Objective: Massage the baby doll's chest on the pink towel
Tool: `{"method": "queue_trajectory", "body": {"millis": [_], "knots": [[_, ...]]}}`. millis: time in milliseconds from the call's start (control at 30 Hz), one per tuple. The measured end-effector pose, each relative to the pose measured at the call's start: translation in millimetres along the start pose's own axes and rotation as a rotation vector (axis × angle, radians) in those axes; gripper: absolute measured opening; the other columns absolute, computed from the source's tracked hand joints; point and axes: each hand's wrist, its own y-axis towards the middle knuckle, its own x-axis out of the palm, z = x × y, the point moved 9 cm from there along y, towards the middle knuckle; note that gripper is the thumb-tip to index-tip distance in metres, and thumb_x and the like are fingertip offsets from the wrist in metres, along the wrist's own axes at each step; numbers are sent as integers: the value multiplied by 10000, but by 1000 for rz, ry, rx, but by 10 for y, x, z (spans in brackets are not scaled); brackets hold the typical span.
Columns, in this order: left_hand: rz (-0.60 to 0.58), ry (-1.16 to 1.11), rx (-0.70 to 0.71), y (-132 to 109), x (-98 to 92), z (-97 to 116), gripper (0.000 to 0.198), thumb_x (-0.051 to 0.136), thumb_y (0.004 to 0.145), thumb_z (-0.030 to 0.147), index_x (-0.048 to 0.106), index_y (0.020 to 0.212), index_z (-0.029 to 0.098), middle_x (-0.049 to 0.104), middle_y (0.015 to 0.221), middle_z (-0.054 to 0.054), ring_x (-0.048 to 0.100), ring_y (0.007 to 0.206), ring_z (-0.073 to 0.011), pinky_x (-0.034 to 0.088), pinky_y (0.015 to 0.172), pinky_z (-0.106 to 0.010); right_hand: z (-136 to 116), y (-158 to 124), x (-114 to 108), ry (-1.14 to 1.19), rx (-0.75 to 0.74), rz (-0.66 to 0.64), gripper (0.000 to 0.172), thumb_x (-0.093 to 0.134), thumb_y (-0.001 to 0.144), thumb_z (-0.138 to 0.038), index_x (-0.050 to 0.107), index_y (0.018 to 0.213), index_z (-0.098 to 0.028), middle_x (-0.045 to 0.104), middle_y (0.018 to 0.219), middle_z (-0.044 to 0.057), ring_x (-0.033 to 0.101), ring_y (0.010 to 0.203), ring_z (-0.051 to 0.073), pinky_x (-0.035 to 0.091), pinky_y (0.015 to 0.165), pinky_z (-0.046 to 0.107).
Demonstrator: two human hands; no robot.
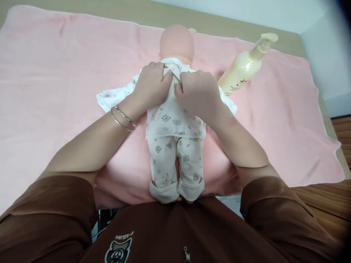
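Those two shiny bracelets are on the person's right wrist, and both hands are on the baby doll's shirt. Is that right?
Not quite: the two bangles are on the left wrist, as the head view shows. The left hand and right hand are on the baby doll's shirt, yes.

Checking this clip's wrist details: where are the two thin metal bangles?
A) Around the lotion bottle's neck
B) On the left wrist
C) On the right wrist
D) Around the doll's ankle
B: the two thin metal bangles circle the wrist of the left hand, while the wrist of the right hand is bare.
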Motion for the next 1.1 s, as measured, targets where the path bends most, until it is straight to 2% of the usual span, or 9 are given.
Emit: {"method": "queue_trajectory", "body": {"millis": [167,300,400,467,567,667,767,867,1100], "knots": [[52,171,101,-224,-126,274,315,291,998,282,587,1087,221,560,1069,-134,515,1078,-300,405,955,-429,288,193,92,34,148,-34,524,200,997,-553,553,965,-167,626,1018,138,563,968,286,457,914,455],[35,195,158,-349,-180,449,299,314,922,158,591,980,255,548,990,-130,530,984,-310,442,875,-436,390,272,159,161,188,-136,501,259,990,-516,572,1079,-135,621,1113,143,592,1012,304,465,910,444],[41,128,100,-269,-195,365,285,330,908,166,592,902,279,566,931,-110,550,939,-303,453,817,-435,342,220,107,115,242,-108,551,285,988,-512,520,1229,-76,544,1261,198,514,1178,352,411,1012,481],[35,76,81,-182,-171,282,265,348,930,238,607,907,283,589,951,-99,553,987,-301,444,854,-438,242,147,70,45,252,-72,584,285,988,-499,485,1283,-36,500,1305,229,442,1253,377,340,1086,509],[4,-5,52,-79,-99,143,311,335,959,388,629,996,292,623,1027,-79,542,1037,-296,402,915,-447,12,34,49,3,157,-26,541,248,990,-433,433,1361,-86,431,1402,193,346,1335,344,253,1171,473],[-16,-66,-5,-38,-37,21,373,308,964,472,608,1078,282,629,1063,-72,530,1034,-283,368,929,-443,-156,-34,15,-12,27,40,524,181,996,-401,407,1381,-126,389,1454,154,296,1371,310,243,1195,421],[-9,-64,-3,-44,-31,25,385,287,974,484,590,1083,272,618,1065,-80,512,1060,-283,358,930,-437,-172,-14,25,-79,-53,25,464,158,992,-325,527,1198,-133,540,1242,179,448,1212,325,352,1109,454],[10,-34,41,-90,-75,127,352,280,973,438,585,1044,278,603,1061,-93,504,1066,-296,363,921,-442,-76,69,23,-79,-90,-13,402,181,991,-300,563,1007,-176,590,1068,162,529,1070,318,432,995,471],[61,93,155,-300,-193,422,305,284,951,322,578,884,279,570,996,-101,502,1002,-307,399,851,-467,429,285,122,53,134,-167,425,261,1003,-421,609,1006,-178,650,1008,106,618,918,276,495,803,389]]}}
